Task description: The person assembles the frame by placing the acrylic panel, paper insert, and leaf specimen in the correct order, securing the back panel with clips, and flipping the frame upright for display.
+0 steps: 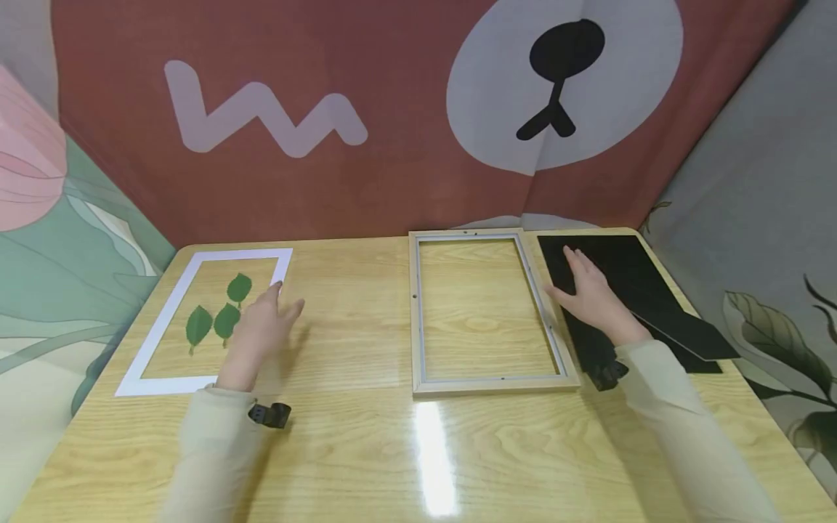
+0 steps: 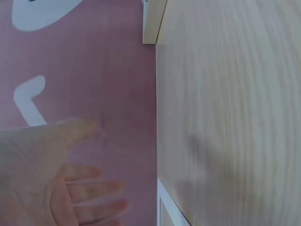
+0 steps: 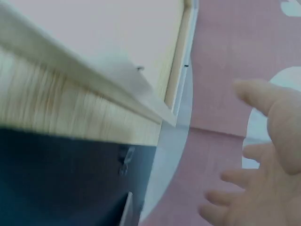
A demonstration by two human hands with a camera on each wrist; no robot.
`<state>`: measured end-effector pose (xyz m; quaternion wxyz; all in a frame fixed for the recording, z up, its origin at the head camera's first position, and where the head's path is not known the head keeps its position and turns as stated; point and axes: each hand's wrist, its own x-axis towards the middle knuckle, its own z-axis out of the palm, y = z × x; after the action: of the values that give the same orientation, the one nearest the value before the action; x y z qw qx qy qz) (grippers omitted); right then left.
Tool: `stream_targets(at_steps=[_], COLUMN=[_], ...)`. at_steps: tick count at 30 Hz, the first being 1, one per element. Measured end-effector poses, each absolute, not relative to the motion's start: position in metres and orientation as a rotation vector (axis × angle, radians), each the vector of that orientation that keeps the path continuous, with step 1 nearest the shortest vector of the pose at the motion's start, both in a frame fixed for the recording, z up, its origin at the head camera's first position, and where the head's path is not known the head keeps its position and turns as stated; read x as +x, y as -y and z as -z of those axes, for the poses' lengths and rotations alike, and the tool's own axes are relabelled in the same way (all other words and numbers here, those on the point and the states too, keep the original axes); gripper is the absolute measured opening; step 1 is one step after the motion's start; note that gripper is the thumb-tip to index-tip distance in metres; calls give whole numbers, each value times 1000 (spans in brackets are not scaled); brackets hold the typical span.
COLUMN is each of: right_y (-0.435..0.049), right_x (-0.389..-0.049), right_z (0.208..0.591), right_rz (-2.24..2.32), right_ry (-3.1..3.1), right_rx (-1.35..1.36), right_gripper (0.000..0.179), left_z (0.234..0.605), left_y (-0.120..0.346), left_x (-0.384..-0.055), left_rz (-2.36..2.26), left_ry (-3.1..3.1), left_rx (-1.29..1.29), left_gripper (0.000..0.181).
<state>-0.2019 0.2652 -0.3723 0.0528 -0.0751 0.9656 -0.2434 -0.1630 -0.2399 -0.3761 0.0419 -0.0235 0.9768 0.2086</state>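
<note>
My left hand [image 1: 261,327] hovers over the right side of a white rectangular mat [image 1: 163,325], its fingers loosely extended and holding nothing. Several green leaves [image 1: 199,325] lie inside that white border, partly behind the hand. In the left wrist view the fingers of the left hand [image 2: 80,183] are spread loosely. My right hand [image 1: 595,294] is over a black backing board [image 1: 611,254], near the right side of a wooden picture frame [image 1: 495,387]. Its fingers are spread and empty, as the right hand [image 3: 263,165] also shows in the right wrist view.
The picture frame lies flat at the back middle of the wooden table [image 1: 346,436]. A black flap [image 1: 693,333] sticks up from the backing board at the right. Behind the table hangs a reddish-brown printed cloth [image 1: 392,189], with patterned cloth on both sides.
</note>
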Motion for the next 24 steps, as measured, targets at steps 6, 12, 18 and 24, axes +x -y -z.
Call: stream_targets(at_steps=[6,12,18,24], right_y=[-270,-278,-285,-288], right_x=[-201,-197,-196,-195], right_z=[378,388,394,401], right_rz=[888,1087,1165,1227], right_ry=[-2737,-2627,-2552,-2471], right_rx=[-162,-138,-109,-106], right_gripper=[72,65,66,66], left_z=[380,388,392,394], left_y=[260,277,280,281], left_x=[-163,-161,-162,-164], left_rz=[-822,-956,-1072,-1080], left_ry=[-2847,-2774,-2683,-2630], left_rx=[-83,-117,-158,-181], left_gripper=[52,49,48,49])
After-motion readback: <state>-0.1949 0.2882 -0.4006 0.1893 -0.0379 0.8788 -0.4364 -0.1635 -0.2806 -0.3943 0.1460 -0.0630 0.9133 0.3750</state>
